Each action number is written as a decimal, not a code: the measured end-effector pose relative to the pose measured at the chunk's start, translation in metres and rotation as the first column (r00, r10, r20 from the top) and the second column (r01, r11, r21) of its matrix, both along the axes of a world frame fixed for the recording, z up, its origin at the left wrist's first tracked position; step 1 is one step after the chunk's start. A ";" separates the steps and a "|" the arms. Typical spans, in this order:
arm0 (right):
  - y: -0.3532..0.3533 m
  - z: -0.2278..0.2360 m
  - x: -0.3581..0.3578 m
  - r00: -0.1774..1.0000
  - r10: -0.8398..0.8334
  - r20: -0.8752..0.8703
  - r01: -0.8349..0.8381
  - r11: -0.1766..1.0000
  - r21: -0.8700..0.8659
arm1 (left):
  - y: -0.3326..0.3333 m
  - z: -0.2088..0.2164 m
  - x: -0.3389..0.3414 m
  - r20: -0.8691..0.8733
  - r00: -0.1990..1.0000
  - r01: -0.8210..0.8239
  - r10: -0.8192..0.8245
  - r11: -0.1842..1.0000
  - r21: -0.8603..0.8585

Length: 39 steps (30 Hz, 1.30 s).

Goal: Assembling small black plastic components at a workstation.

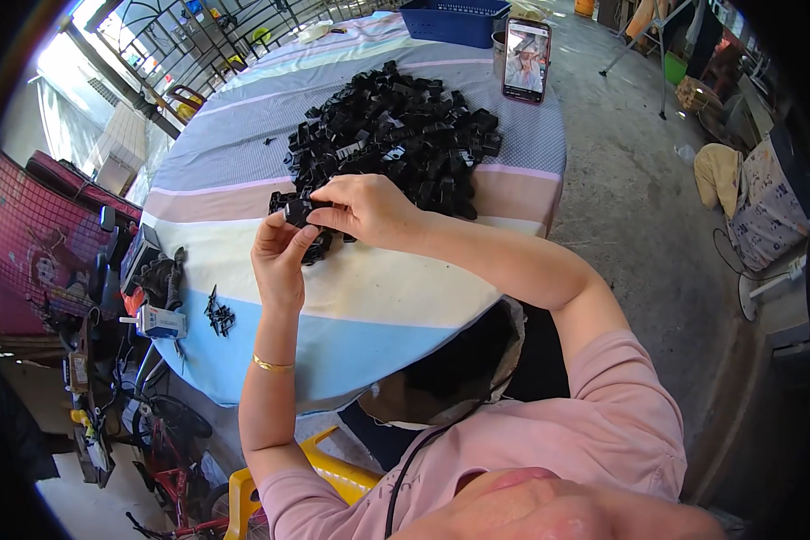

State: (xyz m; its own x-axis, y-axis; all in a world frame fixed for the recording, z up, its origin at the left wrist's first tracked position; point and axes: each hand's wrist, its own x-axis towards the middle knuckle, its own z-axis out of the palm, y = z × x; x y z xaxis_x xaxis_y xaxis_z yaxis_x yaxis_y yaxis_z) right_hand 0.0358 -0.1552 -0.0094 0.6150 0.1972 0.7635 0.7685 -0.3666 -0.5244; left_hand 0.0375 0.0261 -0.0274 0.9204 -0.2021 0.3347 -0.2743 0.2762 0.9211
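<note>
Between my two hands is a small black plastic part [298,212], held up over the table in front of the pile. My left hand [280,261] is closed on it with thumb and fingers from the near left side. My right hand [365,211] pinches it from the right, fingertips at its top. Just beyond lies a big heap of similar black plastic parts [387,135], some with shiny faces. A few more black parts [317,248] lie right under my hands. The exact kind of part is too small to make out.
The striped tablecloth [378,288] covers the round table. A small cluster of thin black pieces [218,313] and a small box [160,322] lie at the left edge. Farther back stand a propped phone [525,59] and a blue basket [454,22]. An open sack [441,369] hangs below the near edge.
</note>
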 end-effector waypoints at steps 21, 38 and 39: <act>-0.039 0.018 -0.010 0.985 -0.022 0.173 0.092 0.909 -0.406 | -0.003 0.041 -0.034 -0.034 0.977 0.204 -0.211 0.872 0.446; -0.285 0.008 0.102 0.447 -0.888 0.111 0.781 0.448 0.434 | -0.014 0.033 -0.026 0.619 0.785 -0.532 -0.022 0.486 0.693; -0.319 0.005 0.111 0.337 -0.941 0.025 0.859 0.318 0.401 | -0.014 0.033 -0.019 0.707 0.705 -0.657 0.048 0.418 0.627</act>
